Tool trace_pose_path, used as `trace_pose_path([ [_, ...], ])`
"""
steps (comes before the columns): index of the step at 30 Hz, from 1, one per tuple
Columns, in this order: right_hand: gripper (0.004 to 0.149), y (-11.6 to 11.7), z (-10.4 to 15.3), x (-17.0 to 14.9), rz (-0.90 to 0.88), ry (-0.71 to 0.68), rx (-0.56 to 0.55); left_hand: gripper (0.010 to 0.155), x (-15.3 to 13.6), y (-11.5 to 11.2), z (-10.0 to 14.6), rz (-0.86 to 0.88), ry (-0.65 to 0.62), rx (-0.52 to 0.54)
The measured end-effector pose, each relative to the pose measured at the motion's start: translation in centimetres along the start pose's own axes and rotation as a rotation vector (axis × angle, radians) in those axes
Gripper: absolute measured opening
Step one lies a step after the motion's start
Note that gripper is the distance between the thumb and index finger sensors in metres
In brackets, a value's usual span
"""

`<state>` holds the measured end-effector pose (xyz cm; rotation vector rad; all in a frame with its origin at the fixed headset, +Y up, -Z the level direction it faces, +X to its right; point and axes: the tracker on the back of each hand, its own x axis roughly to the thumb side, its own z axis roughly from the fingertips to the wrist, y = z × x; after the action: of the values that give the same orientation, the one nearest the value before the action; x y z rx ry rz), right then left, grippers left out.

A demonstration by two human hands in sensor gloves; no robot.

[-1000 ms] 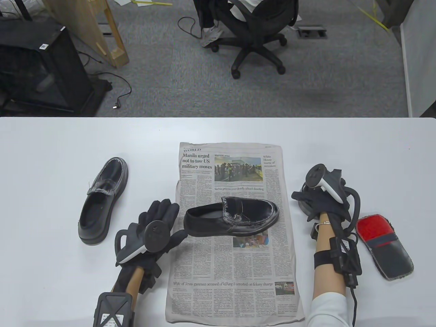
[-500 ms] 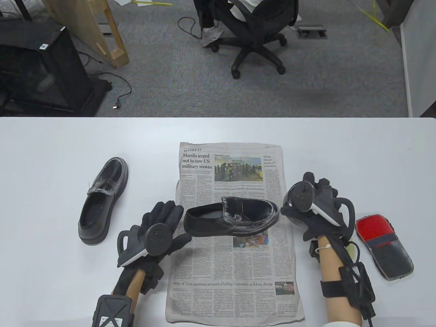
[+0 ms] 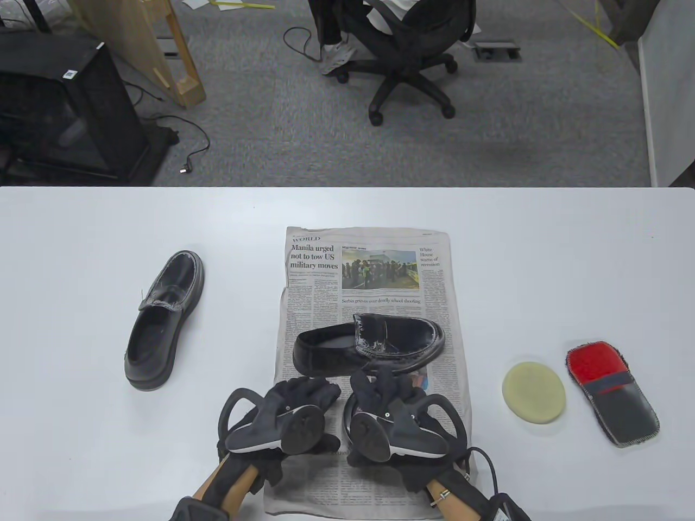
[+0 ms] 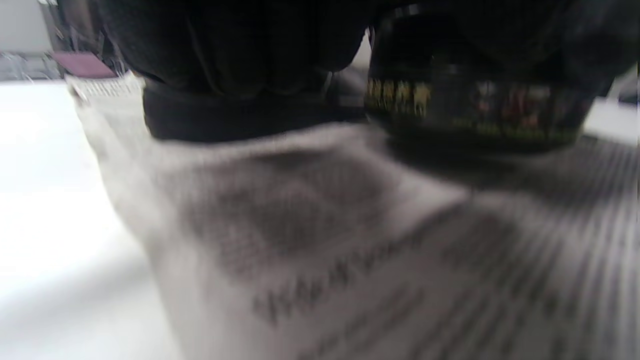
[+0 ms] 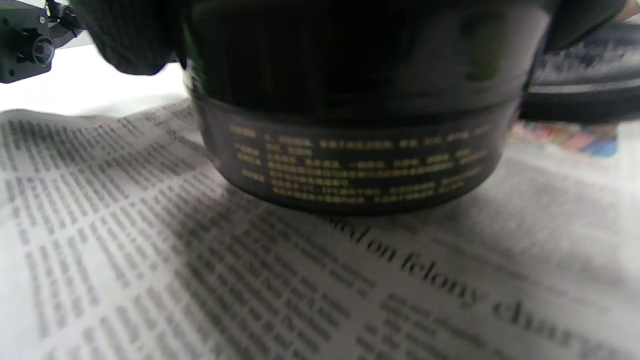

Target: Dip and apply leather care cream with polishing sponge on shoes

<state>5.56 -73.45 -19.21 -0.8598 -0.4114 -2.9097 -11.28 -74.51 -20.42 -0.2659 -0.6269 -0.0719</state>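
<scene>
A black shoe point(image 3: 369, 344) lies on its side on the newspaper point(image 3: 380, 260). My right hand point(image 3: 380, 388) grips a round black cream tin with gold lettering point(image 5: 350, 150) from above, at or just over the newspaper in front of the shoe. Its rim shows in the table view point(image 3: 347, 415). My left hand point(image 3: 307, 393) is right beside it, holding nothing; the tin point(image 4: 475, 110) sits to the right of its fingers point(image 4: 240, 45). A pale yellow round sponge point(image 3: 535, 393) lies on the table at the right.
A second black shoe point(image 3: 163, 320) lies on the white table point(image 3: 81, 228) at the left. A red and black polishing mitt point(image 3: 611, 393) lies right of the sponge. The table's front edge is close under my wrists.
My right hand carried the tin from the table's right side to the front of the newspaper, uncovering the sponge. My left hand moved right and back toward me, beside the tin.
</scene>
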Motion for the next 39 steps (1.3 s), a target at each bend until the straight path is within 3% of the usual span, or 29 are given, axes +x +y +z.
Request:
trace_pose_path([
  [4,0.120,1.0,0.3,0.0,0.014,-0.003,-0.086,0.098,0.3,-1.8,-1.0,0.024,-0.015,-0.097],
  [7,0.119,0.9,0.7,0.1,0.019,0.004,-0.063,0.100,0.7,-2.5,-1.3,0.046,-0.030,-0.131],
  [10,0.115,0.6,0.9,0.4,0.091,0.056,0.017,0.103,1.3,-2.9,-1.4,0.017,-0.040,-0.134],
  [17,0.113,0.4,0.5,0.0,0.038,0.044,-0.081,0.101,1.8,-3.3,-2.2,0.057,-0.037,-0.124],
  [20,0.109,0.1,0.3,-0.5,-0.034,0.000,-0.061,0.101,1.8,-3.4,-2.3,0.057,-0.035,-0.124],
  [23,0.092,0.5,0.2,-0.5,-0.187,-0.069,-0.069,0.102,1.5,-3.2,-2.3,0.083,-0.034,-0.125],
  [26,0.085,-0.1,0.4,-0.1,-0.120,-0.047,-0.043,0.100,1.3,-3.4,-2.3,0.104,-0.038,-0.132],
  [30,0.084,0.3,0.6,0.2,-0.028,-0.031,-0.122,0.100,1.3,-3.4,-2.3,0.099,-0.045,-0.145],
  [32,0.078,0.3,0.4,-0.2,-0.160,-0.092,-0.084,0.100,1.3,-3.4,-2.4,0.111,-0.059,-0.158],
  [34,0.066,0.8,0.2,-0.7,-0.281,-0.137,-0.174,0.100,1.2,-3.4,-2.4,0.122,-0.061,-0.164],
  [35,0.064,0.7,0.1,-1.1,-0.309,-0.133,-0.162,0.100,1.2,-3.4,-2.3,0.123,-0.061,-0.162],
  [36,0.067,0.6,0.2,-1.2,-0.323,-0.127,-0.159,0.099,1.2,-3.4,-2.4,0.124,-0.061,-0.162],
  [38,0.095,0.3,0.5,-1.2,-0.317,-0.096,-0.178,0.098,1.2,-3.4,-2.3,0.118,-0.061,-0.166],
  [39,0.100,-0.1,0.8,-1.2,-0.235,-0.039,-0.198,0.098,1.3,-3.4,-2.3,0.116,-0.062,-0.168],
])
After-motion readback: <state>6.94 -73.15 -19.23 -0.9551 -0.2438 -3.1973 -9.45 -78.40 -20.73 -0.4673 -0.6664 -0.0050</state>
